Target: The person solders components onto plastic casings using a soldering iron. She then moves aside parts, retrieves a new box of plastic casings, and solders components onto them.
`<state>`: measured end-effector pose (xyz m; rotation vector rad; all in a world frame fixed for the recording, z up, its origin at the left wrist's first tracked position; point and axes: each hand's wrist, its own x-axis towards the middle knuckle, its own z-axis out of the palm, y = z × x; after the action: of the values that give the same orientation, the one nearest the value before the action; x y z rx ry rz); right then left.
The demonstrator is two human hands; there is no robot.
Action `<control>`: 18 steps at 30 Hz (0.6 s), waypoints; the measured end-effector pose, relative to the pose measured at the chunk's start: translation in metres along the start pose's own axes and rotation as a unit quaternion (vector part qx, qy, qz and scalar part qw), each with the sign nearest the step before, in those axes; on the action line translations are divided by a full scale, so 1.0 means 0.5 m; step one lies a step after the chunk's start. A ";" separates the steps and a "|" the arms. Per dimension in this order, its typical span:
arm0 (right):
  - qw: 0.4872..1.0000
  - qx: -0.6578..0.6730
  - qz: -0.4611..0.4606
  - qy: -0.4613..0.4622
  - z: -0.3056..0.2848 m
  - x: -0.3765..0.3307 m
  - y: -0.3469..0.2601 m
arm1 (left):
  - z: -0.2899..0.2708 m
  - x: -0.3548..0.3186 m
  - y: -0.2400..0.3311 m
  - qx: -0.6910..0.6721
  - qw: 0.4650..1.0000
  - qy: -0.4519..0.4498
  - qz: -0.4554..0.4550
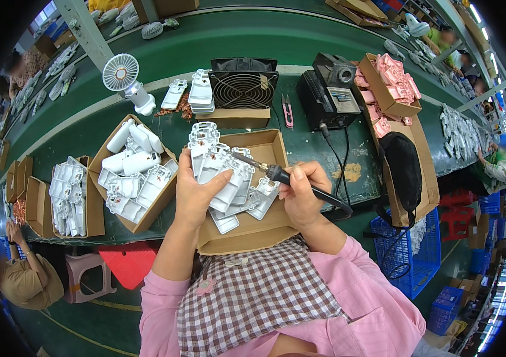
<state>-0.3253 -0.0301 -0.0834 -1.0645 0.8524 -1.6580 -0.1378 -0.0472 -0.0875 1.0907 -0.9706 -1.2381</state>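
My left hand [195, 193] is closed around white plastic shells [204, 168], its thumb lying across their front. It is unclear whether it grips one shell or several stacked ones. A black-handled soldering iron [278, 174] sits in my right hand [304, 199], held like a pen. The iron's metal tip points left at the upper part of the held shells; whether it touches them is too small to tell. Below both hands, a shallow cardboard tray [235, 245] contains more white shells [263, 201].
Left stand boxes of white parts [140, 189]. Behind the tray are a black fan [244, 89], stacked shells [202, 92], a small white fan [121, 72], pink-handled tweezers [288, 112] and a black soldering station [331, 98]. Pink parts fill a box [396, 107] at right. Co-workers sit around.
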 end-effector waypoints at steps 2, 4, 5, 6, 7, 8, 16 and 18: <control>1.000 0.004 -0.001 0.000 -0.001 0.000 0.000 | -0.009 0.004 0.002 -0.015 0.999 -0.002 -0.032; 1.000 -0.017 -0.014 -0.021 -0.003 0.001 0.002 | -0.012 0.006 0.000 -0.030 0.997 -0.005 -0.064; 1.000 -0.017 -0.014 -0.021 -0.002 0.000 0.002 | -0.011 0.007 -0.006 -0.036 0.998 0.010 -0.051; 0.999 -0.037 -0.009 -0.019 0.000 0.000 0.002 | -0.010 0.008 -0.010 -0.042 0.998 0.026 -0.038; 0.998 -0.056 -0.005 -0.016 0.001 0.000 0.003 | -0.008 0.007 -0.009 -0.042 0.998 0.026 -0.038; 0.998 -0.056 -0.005 -0.016 0.002 0.000 0.004 | -0.005 0.005 -0.007 -0.021 0.998 0.035 -0.036; 0.993 -0.107 0.034 -0.040 0.003 0.004 0.010 | -0.003 0.005 -0.003 0.008 0.999 0.039 -0.027; 0.992 -0.110 0.039 -0.043 0.005 0.005 0.005 | -0.003 0.006 -0.003 0.010 0.999 0.039 -0.024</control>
<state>-0.3224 -0.0332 -0.0842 -1.2287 1.0249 -1.4660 -0.1366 -0.0500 -0.0892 1.1751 -0.9033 -1.2174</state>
